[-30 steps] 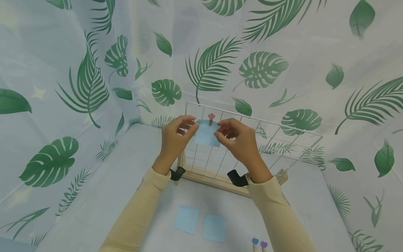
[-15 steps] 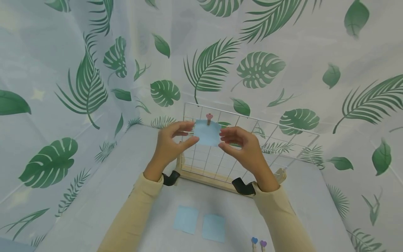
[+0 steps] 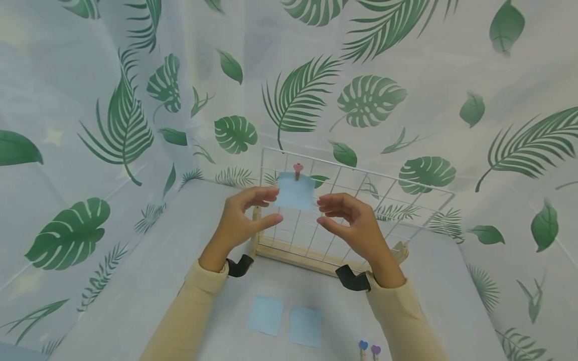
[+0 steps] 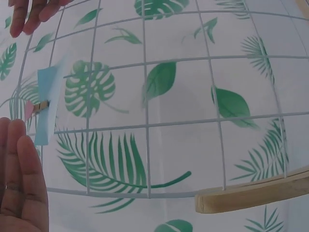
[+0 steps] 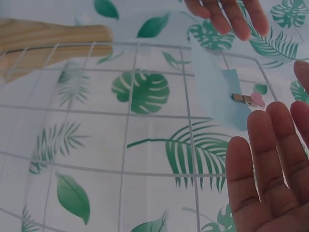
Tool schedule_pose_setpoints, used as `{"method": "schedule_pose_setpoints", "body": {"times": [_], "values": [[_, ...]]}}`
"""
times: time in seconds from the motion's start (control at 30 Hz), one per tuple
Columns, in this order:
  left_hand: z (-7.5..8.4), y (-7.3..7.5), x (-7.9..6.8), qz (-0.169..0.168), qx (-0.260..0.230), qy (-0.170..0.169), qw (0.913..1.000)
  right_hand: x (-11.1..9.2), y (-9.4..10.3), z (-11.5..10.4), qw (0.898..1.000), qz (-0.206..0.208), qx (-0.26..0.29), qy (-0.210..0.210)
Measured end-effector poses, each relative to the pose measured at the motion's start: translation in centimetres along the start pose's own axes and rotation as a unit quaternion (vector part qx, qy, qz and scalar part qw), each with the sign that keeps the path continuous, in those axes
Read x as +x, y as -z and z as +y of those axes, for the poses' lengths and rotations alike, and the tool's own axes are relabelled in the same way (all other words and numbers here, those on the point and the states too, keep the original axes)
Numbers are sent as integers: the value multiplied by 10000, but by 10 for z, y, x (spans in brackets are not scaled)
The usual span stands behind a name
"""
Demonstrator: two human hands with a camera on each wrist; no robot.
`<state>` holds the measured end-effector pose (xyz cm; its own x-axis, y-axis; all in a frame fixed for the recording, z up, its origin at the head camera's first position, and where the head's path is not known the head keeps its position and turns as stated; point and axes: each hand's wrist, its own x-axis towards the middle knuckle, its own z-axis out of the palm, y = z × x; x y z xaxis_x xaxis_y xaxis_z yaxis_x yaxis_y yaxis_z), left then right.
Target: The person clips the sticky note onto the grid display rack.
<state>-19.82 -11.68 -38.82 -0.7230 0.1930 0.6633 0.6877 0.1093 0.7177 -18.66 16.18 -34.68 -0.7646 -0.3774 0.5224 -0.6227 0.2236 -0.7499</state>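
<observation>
A light blue paper square (image 3: 295, 192) hangs on the white wire grid (image 3: 352, 200), near its top left. A small wooden clothespin with a pink heart (image 3: 297, 170) clips the paper's top edge; both wrist views show the pink-heart clothespin (image 4: 37, 108) from the side. My left hand (image 3: 241, 215) is just left of the paper, thumb and fingers apart with nothing between them. On the other side, my right hand (image 3: 354, 220) stands off the paper's right edge, its fingers relaxed and holding nothing.
Two more blue paper squares (image 3: 265, 315) lie on the white table in front of the grid. Clothespins with a blue heart (image 3: 363, 345) and a purple heart (image 3: 376, 349) lie by the right forearm. A wooden base (image 3: 298, 256) supports the grid.
Both hands have drawn apart and lower, away from the paper's edges, and their fingers have spread. The blue paper stays hanging under the pink-heart clothespin.
</observation>
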Motion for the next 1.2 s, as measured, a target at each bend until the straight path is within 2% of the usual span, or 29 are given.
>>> {"method": "schedule_pose_setpoints", "body": {"times": [0.4,0.77,1.0,1.2], "values": [[1,-7,-22,61,-368,217,9991,-27,13,5,9992,99,332,208],[3,-14,-43,163,-461,324,9983,-60,20,14,9982,78,587,111],[0,-15,-60,265,-434,385,9980,-74,23,17,9986,139,507,46],[-4,-16,-73,309,-462,291,9980,-87,26,19,9981,282,544,-18]]}}
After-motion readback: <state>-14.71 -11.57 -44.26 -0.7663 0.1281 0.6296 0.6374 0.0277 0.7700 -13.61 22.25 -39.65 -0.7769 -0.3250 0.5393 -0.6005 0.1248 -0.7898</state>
